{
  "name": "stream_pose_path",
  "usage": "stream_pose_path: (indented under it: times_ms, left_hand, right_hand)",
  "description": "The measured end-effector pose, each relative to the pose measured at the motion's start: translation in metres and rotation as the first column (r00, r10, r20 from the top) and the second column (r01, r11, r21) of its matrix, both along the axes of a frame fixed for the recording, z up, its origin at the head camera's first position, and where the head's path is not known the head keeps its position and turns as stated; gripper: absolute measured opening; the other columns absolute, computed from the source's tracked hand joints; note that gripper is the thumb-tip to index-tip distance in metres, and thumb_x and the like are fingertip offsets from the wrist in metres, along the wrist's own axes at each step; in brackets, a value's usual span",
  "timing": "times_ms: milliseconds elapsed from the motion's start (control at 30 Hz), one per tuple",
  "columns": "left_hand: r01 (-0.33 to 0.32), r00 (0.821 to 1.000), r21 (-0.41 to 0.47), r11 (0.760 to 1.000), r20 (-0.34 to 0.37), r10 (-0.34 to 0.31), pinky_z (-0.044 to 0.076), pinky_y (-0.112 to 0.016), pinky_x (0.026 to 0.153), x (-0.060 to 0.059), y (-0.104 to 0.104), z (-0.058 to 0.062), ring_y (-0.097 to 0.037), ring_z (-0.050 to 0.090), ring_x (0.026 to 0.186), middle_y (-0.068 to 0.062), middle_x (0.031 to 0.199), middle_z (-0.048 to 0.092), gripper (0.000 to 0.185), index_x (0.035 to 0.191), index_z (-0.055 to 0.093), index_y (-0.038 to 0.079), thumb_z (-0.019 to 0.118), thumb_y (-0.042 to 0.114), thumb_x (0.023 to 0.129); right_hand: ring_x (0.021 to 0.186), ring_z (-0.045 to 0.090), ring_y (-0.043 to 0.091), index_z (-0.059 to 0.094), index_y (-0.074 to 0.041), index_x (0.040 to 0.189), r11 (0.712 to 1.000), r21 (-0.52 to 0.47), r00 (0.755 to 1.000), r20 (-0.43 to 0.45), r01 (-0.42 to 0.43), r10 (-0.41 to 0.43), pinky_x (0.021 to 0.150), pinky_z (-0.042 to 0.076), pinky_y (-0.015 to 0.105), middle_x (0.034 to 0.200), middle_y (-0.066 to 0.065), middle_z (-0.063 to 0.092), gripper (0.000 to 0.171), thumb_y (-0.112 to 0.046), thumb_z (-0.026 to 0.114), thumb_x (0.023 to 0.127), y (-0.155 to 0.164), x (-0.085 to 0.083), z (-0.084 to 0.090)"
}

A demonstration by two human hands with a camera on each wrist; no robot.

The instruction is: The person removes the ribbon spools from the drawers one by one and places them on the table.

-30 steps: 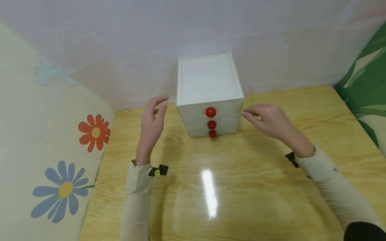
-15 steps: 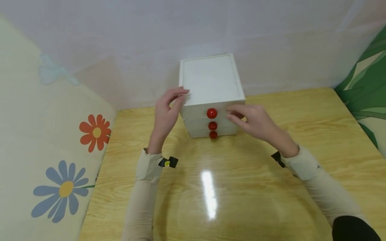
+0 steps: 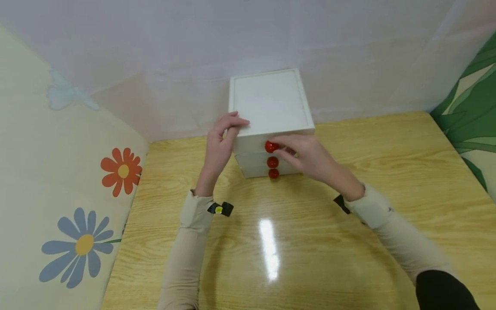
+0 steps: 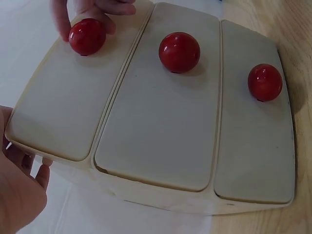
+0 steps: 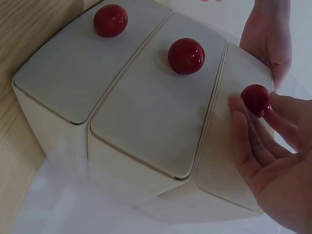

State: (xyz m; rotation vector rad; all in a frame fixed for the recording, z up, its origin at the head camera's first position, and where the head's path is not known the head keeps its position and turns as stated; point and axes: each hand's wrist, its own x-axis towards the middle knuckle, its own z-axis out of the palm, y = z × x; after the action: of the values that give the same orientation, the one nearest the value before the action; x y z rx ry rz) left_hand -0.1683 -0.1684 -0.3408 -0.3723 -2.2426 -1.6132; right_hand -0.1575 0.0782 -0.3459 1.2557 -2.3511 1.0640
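Note:
A small white drawer cabinet (image 3: 271, 101) with a stack of three drawers stands against the back wall. Each drawer front carries a round red knob, and all three drawers look closed. My right hand (image 3: 308, 157) has its thumb and fingers around the top knob (image 5: 255, 100), pinching it from both sides. At the cabinet's upper left front corner, my left hand (image 3: 218, 146) holds on, fingers over the top edge and thumb lower at the side. Below the top knob, the middle knob (image 4: 179, 52) and the bottom knob (image 4: 264, 82) are untouched.
The cabinet sits at the back of a wood-grain table (image 3: 310, 241). Behind it hangs a pale cloth wall (image 3: 174, 51). A flower-patterned panel (image 3: 31, 172) borders the left side, and a green leaf panel (image 3: 476, 107) the right.
Both hands have moved inward. The left one has come onto the cabinet's upper left corner; the right one has gone from beside the right edge to the top knob.

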Motion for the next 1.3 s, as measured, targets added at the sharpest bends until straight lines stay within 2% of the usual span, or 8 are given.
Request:
stream_pose_path:
  times_ms: [267,367,600,700,867,967,1167,1300]
  left_hand:
    - [0.058,0.998,0.048,0.997,-0.02,-0.057,0.03,-0.033,0.121,-0.001,-0.005,-0.007,-0.016,0.047,0.139,-0.014,0.12,0.071,0.023,0.11,0.075,-0.002,0.053,0.003,0.104]
    - [0.081,0.997,0.065,0.995,-0.02,-0.08,0.03,-0.033,0.122,0.0,-0.006,-0.008,-0.013,0.046,0.139,-0.014,0.12,0.071,0.023,0.11,0.075,-0.001,0.053,0.004,0.104]
    - [0.115,0.993,0.063,0.991,-0.003,-0.115,0.03,-0.037,0.122,0.003,-0.009,-0.008,-0.013,0.043,0.142,-0.013,0.126,0.069,0.024,0.112,0.073,-0.001,0.051,0.005,0.105]
    - [0.122,0.993,0.058,0.991,-0.001,-0.122,0.031,-0.038,0.121,0.003,-0.01,-0.008,-0.013,0.043,0.142,-0.013,0.129,0.067,0.024,0.112,0.073,-0.002,0.051,0.004,0.104]
    - [0.132,0.991,0.055,0.99,-0.002,-0.133,0.031,-0.037,0.121,0.003,-0.01,-0.008,-0.014,0.043,0.142,-0.013,0.128,0.067,0.024,0.111,0.073,-0.003,0.051,0.004,0.104]
    - [0.145,0.989,0.058,0.988,-0.007,-0.145,0.031,-0.037,0.121,0.003,-0.01,-0.007,-0.014,0.043,0.142,-0.012,0.124,0.069,0.024,0.111,0.073,-0.004,0.051,0.004,0.104]
    - [0.159,0.987,0.062,0.985,0.001,-0.159,0.032,-0.039,0.121,0.004,-0.012,-0.006,-0.014,0.043,0.142,0.002,0.121,0.07,0.025,0.111,0.073,-0.002,0.05,0.007,0.104]
    - [0.16,0.987,0.063,0.985,0.007,-0.161,0.033,-0.039,0.121,0.004,-0.012,-0.006,-0.013,0.043,0.142,0.005,0.12,0.07,0.025,0.112,0.073,-0.002,0.05,0.007,0.104]
  right_hand:
    - [0.087,0.074,0.027,0.071,0.002,0.122,0.999,-0.023,0.997,0.071,0.033,-0.031,0.075,0.064,0.037,0.112,0.018,0.074,0.031,-0.002,0.077,0.092,-0.008,0.001,0.0]
    - [0.087,0.073,0.027,0.071,0.001,0.122,0.999,-0.019,0.995,0.089,0.039,-0.038,0.075,0.064,0.038,0.113,0.019,0.073,0.031,-0.001,0.077,0.092,-0.01,0.002,0.0]
    - [0.102,0.072,0.032,0.071,0.001,0.124,0.998,0.005,0.992,0.104,0.065,-0.065,0.085,0.062,0.044,0.117,0.019,0.073,0.032,-0.002,0.075,0.093,-0.012,0.004,-0.002]
    - [0.101,0.073,0.032,0.071,0.001,0.125,0.997,-0.003,0.991,0.11,0.074,-0.073,0.085,0.063,0.044,0.117,0.019,0.073,0.032,-0.001,0.074,0.093,-0.012,0.006,-0.002]
    - [0.085,0.073,0.025,0.071,0.002,0.124,0.997,-0.011,0.993,0.095,0.073,-0.071,0.074,0.063,0.036,0.115,0.019,0.074,0.031,-0.001,0.074,0.094,-0.011,0.011,-0.004]
    - [0.072,0.069,0.018,0.071,0.003,0.123,0.998,-0.016,0.996,0.077,0.054,-0.053,0.065,0.06,0.03,0.111,0.018,0.075,0.03,-0.001,0.074,0.094,-0.011,0.015,-0.004]
    - [0.063,0.063,0.011,0.072,0.003,0.12,0.999,-0.048,0.999,0.036,0.012,-0.01,0.059,0.056,0.026,0.108,0.016,0.076,0.028,-0.002,0.075,0.093,-0.009,0.022,-0.006]
    - [0.059,0.059,0.01,0.072,0.004,0.119,0.999,-0.053,1.0,0.013,-0.003,0.003,0.057,0.055,0.025,0.107,0.016,0.077,0.028,-0.001,0.075,0.092,-0.007,0.026,-0.007]
